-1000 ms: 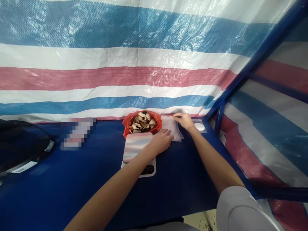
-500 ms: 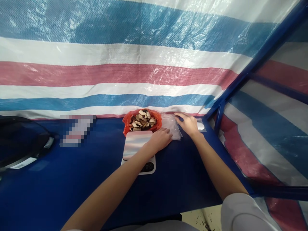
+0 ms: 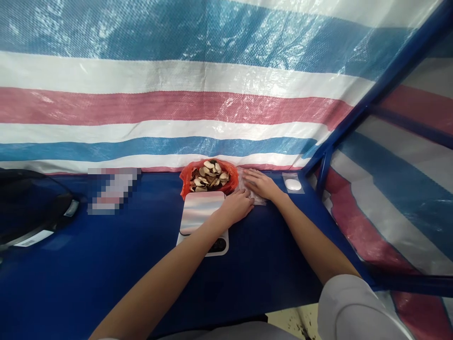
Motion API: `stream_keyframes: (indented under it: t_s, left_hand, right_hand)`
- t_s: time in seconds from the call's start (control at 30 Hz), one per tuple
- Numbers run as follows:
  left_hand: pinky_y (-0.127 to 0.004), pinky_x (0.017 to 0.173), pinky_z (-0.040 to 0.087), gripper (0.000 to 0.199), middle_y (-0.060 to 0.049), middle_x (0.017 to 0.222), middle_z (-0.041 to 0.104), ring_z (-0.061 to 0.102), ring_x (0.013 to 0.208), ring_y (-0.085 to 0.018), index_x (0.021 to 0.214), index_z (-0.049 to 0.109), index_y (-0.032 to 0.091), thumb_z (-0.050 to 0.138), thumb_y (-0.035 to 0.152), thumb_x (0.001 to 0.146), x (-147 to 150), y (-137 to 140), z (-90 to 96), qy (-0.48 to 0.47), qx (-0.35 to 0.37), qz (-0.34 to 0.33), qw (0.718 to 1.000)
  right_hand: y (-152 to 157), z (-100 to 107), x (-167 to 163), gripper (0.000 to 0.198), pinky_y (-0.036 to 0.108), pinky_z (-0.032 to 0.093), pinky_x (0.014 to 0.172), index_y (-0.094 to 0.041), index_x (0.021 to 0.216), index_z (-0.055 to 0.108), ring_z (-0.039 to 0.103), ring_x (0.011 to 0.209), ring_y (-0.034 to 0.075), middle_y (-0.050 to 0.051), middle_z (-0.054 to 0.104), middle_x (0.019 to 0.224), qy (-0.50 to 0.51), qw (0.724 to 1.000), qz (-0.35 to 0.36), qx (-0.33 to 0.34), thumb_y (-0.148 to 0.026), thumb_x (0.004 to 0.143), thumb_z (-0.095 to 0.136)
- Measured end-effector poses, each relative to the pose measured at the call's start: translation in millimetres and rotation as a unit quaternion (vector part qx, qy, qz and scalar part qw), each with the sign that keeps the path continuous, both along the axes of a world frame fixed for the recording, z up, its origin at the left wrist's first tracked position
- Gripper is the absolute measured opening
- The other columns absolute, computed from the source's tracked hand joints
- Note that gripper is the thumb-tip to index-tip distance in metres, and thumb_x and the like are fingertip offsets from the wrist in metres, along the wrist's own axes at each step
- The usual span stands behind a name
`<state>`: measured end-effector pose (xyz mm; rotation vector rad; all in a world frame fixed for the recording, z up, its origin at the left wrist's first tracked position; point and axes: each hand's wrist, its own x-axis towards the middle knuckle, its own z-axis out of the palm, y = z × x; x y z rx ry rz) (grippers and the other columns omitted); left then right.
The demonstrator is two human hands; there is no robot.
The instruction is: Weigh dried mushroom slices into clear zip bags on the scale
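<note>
Clear plastic bags [image 3: 261, 200] lie flat on the blue table, partly hidden under both hands. My left hand [image 3: 239, 206] rests on the near left part of them, fingers stretched forward. Across their upper part my right hand [image 3: 260, 183] lies flat with its fingers extended to the left. Left of the bags, an open red plastic bag [image 3: 184, 182] holds dried, brown-and-white slices [image 3: 208, 177] that look like mushroom. A digital scale [image 3: 198, 210] with a shiny square plate stands in front of it, partly covered by my left forearm.
A small clear bag with a white oval object [image 3: 293, 184] lies right of my right hand. On the far left is a black item [image 3: 31, 203] with white tags, beside a blurred-out object [image 3: 115, 191]. Striped sheeting [image 3: 159, 106] backs the table; a blue frame bar [image 3: 354, 118] rises right.
My right hand has moved left and flattened onto the clear bags, its fingers no longer at their far right corner. My left hand stays in place on them.
</note>
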<state>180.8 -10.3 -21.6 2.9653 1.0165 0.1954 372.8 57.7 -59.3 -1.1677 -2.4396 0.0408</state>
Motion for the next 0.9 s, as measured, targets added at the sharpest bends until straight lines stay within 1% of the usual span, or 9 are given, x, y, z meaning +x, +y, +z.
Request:
stream_keyframes:
  t_s: [0.07,0.2,0.37,0.5,0.63,0.77,0.9]
  left_hand:
    - [-0.042,0.104,0.048,0.025,-0.016,0.122,0.068,0.064,0.116,-0.029,0.112,0.071,0.015,0.053,0.026,0.098,1,1,-2.3,0.01,0.0,0.003,1.0]
    - [-0.042,0.101,0.05,0.025,-0.016,0.121,0.068,0.065,0.115,-0.029,0.111,0.07,0.015,0.05,0.024,0.099,3,2,-6.4,0.009,0.0,0.015,1.0]
    - [-0.041,0.102,0.05,0.025,-0.016,0.12,0.068,0.065,0.117,-0.028,0.113,0.069,0.015,0.051,0.023,0.099,5,4,-9.5,0.0,0.004,0.021,1.0]
    - [-0.042,0.104,0.049,0.025,-0.016,0.121,0.067,0.064,0.117,-0.028,0.114,0.069,0.015,0.053,0.025,0.098,4,3,-9.0,-0.01,0.002,0.019,1.0]
    - [-0.042,0.102,0.05,0.026,-0.015,0.117,0.068,0.064,0.116,-0.028,0.108,0.071,0.015,0.051,0.029,0.099,2,0,-4.1,-0.029,0.003,0.016,0.999]
    - [-0.041,0.102,0.051,0.029,-0.015,0.115,0.069,0.063,0.117,-0.029,0.105,0.072,0.014,0.048,0.03,0.1,-3,-5,2.8,-0.044,0.018,0.022,0.999]
    - [-0.042,0.101,0.052,0.029,-0.015,0.116,0.07,0.065,0.114,-0.028,0.107,0.071,0.015,0.048,0.03,0.101,-22,-12,8.3,-0.08,0.036,0.021,0.996]
  right_hand:
    - [2,-3,2,0.038,0.043,0.034,0.124,-0.019,0.133,0.065,0.046,0.144,0.025,0.009,0.054,0.15,0.001,1.0,0.008,0.003,-0.031,0.101,0.048]
    - [6,-5,4,0.04,0.045,0.033,0.125,-0.022,0.137,0.062,0.042,0.146,0.024,0.006,0.052,0.152,-0.005,1.0,0.021,-0.005,-0.031,0.101,0.048]
    - [14,-4,6,0.04,0.043,0.032,0.125,-0.019,0.136,0.064,0.044,0.145,0.025,0.008,0.054,0.15,-0.02,0.999,0.043,-0.001,-0.03,0.101,0.048]
    - [14,-1,5,0.038,0.045,0.035,0.122,-0.021,0.134,0.065,0.047,0.143,0.026,0.009,0.056,0.148,-0.039,0.999,0.03,0.007,-0.03,0.101,0.049]
    - [10,12,3,0.036,0.047,0.041,0.118,-0.022,0.132,0.067,0.049,0.141,0.028,0.009,0.057,0.147,-0.04,0.999,-0.003,0.017,-0.031,0.099,0.053]
    - [-1,31,1,0.038,0.046,0.043,0.117,-0.022,0.132,0.067,0.049,0.141,0.027,0.007,0.057,0.147,-0.004,0.999,-0.027,0.023,-0.034,0.099,0.052]
    - [-20,45,1,0.036,0.045,0.047,0.114,-0.027,0.13,0.068,0.051,0.139,0.026,0.003,0.061,0.143,0.038,0.997,-0.058,0.018,-0.036,0.098,0.053]
